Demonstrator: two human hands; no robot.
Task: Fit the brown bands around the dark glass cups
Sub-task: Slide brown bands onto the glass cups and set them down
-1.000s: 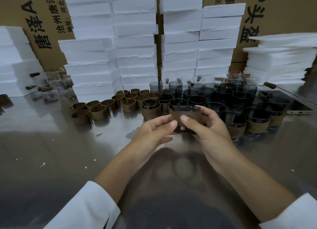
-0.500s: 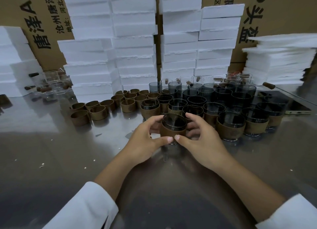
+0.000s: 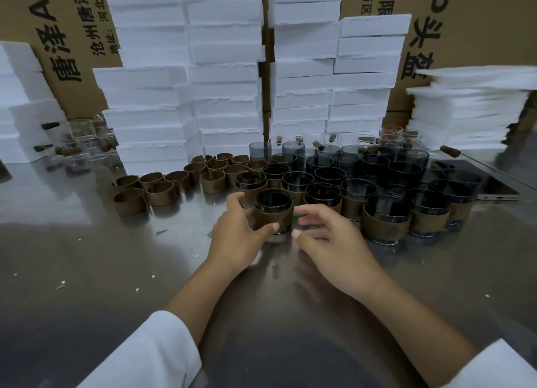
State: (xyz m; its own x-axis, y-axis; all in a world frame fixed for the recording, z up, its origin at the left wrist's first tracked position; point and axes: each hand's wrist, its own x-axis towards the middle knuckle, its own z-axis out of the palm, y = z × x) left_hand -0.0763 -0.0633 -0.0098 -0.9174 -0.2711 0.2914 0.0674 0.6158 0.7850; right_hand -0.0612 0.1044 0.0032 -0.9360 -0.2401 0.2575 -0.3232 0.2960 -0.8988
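A dark glass cup (image 3: 273, 199) stands upright on the steel table (image 3: 87, 271) at the centre of the frame, with a brown band (image 3: 274, 218) fitted round its lower wall. Its rim and its base show above and below the band.

The left hand (image 3: 235, 236) grips this cup: the thumb lies across the front of the band, and the fingers (image 3: 236, 198) curl round its far left side. The right hand (image 3: 331, 239) sits just right of the cup and holds nothing. Its fingers are loosely bent, with the index fingertip close beside the band. Whether it touches is unclear.

Right of the hands and behind them, more banded cups (image 3: 386, 219) stand packed together. Behind those, in the upper middle of the frame, are bare cups (image 3: 348, 161) without bands. Loose bands (image 3: 159, 190) stand on edge in a cluster left of the cups, running towards the middle left of the frame.

Stacks of white foam blocks (image 3: 223, 68) fill the top of the frame, with printed cartons (image 3: 479, 24) behind them. Some clear glasses (image 3: 84, 143) sit at the upper left. A dark tablet (image 3: 494, 184) lies flat at the right edge. White sleeves (image 3: 151, 355) cover both forearms at the bottom of the frame.
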